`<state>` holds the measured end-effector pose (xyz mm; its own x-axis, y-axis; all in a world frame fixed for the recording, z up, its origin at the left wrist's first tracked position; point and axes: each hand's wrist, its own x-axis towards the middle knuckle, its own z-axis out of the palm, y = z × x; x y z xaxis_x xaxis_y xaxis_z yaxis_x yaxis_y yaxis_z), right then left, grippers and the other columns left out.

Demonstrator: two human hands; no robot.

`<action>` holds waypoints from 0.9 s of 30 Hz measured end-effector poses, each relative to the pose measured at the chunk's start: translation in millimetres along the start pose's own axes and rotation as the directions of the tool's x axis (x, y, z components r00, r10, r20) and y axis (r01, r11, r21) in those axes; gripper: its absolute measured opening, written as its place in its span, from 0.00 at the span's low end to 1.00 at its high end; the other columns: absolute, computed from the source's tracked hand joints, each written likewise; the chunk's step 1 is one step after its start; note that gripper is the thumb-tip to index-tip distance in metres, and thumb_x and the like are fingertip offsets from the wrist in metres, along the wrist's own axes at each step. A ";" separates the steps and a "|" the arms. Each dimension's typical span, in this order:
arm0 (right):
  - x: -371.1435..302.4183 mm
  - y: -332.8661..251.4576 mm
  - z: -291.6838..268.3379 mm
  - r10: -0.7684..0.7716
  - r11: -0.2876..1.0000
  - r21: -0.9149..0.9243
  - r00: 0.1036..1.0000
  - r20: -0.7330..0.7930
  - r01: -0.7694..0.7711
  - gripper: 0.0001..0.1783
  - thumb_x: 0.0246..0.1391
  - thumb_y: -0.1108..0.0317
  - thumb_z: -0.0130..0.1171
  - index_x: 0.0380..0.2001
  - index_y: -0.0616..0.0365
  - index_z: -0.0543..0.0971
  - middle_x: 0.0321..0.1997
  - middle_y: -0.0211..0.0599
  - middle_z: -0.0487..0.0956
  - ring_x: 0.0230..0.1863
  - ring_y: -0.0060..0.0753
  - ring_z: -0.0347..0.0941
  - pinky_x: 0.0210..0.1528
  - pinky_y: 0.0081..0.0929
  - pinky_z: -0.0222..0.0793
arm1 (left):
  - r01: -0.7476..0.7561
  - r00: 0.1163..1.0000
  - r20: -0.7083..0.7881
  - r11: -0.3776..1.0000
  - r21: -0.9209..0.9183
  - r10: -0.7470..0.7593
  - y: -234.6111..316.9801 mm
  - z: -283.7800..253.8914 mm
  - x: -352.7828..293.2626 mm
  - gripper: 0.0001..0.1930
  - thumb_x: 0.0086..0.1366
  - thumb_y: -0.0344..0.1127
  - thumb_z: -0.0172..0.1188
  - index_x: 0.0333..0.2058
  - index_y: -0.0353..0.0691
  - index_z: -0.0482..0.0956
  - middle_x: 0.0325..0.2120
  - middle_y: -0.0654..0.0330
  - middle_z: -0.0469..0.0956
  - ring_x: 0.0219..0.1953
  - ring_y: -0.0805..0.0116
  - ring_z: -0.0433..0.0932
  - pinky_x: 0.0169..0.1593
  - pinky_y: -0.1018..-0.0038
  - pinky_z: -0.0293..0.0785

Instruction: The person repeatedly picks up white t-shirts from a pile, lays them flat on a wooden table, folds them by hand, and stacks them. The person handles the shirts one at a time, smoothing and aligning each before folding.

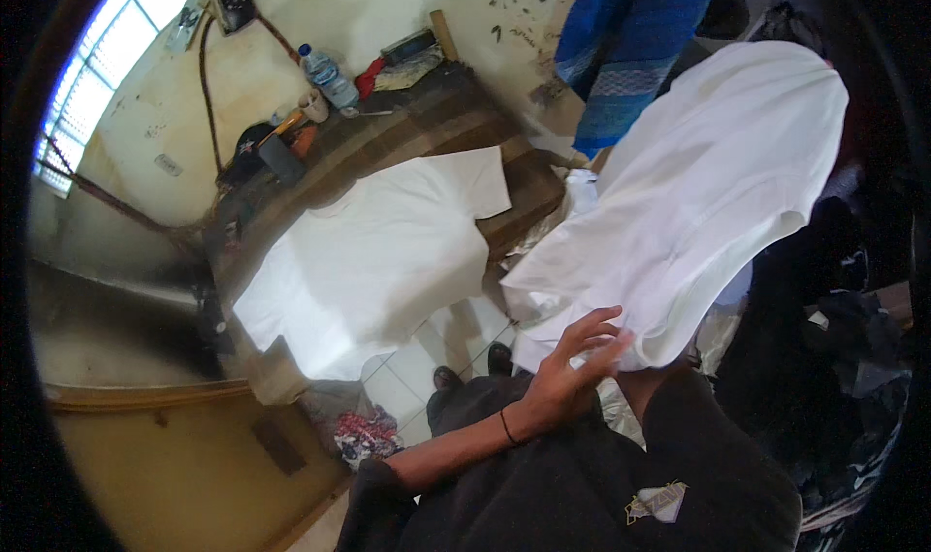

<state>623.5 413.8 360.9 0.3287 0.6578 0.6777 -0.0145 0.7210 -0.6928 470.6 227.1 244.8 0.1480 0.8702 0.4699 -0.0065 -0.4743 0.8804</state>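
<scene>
A white shirt (718,164) hangs in a broad bunch to the right, its open hem edge facing me. My right forearm (645,389) goes in under this shirt, and the cloth hides the right hand. At the shirt's near edge is my left hand (572,370), fingers loosely apart and slightly bent. Its fingertips are against or just in front of the cloth; I cannot tell which. Farther left, a second white T-shirt (388,242) lies spread flat over a brown striped table (465,116), its lower part over the near edge.
Along the table's back stand a water bottle (330,77), a cup (313,106) and a dark phone-like object (280,159). A blue cloth (630,58) hangs behind the bunched shirt. Dark clothes (815,358) are heaped at right. Patterned cloth (369,436) lies on the tiled floor.
</scene>
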 end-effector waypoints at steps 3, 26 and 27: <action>-74.8 2.1 -5.2 0.201 0.979 -0.087 0.944 0.263 -0.184 0.17 0.69 0.68 0.63 0.57 0.63 0.80 0.55 0.41 0.85 0.50 0.31 0.83 0.57 0.28 0.78 | 0.220 0.975 0.047 0.963 -0.154 -0.215 -23.6 11.9 14.7 0.23 0.70 0.20 0.64 0.63 0.39 0.80 0.53 0.51 0.85 0.49 0.60 0.86 0.51 0.68 0.84; -49.0 -110.4 -15.9 -0.217 0.939 -0.300 0.965 -0.144 0.167 0.17 0.75 0.64 0.56 0.59 0.63 0.78 0.59 0.46 0.82 0.51 0.40 0.83 0.58 0.38 0.81 | 0.531 0.847 0.037 0.845 -0.058 -0.530 10.1 -168.6 -135.2 0.12 0.67 0.26 0.71 0.48 0.36 0.86 0.44 0.57 0.85 0.47 0.72 0.85 0.52 0.70 0.85; -44.1 -119.8 -25.2 -0.244 0.930 -0.322 0.952 -0.182 0.177 0.17 0.76 0.64 0.55 0.59 0.63 0.78 0.59 0.46 0.82 0.51 0.41 0.83 0.58 0.39 0.81 | 0.514 0.857 0.016 0.857 0.028 -0.515 17.7 -199.9 -147.3 0.11 0.65 0.25 0.70 0.46 0.36 0.86 0.43 0.57 0.85 0.45 0.71 0.85 0.51 0.70 0.85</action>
<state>634.6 292.9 407.8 0.4885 0.4106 0.7699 0.3485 0.7171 -0.6035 250.9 117.2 204.0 0.1458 0.9880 -0.0512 0.0985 0.0370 0.9944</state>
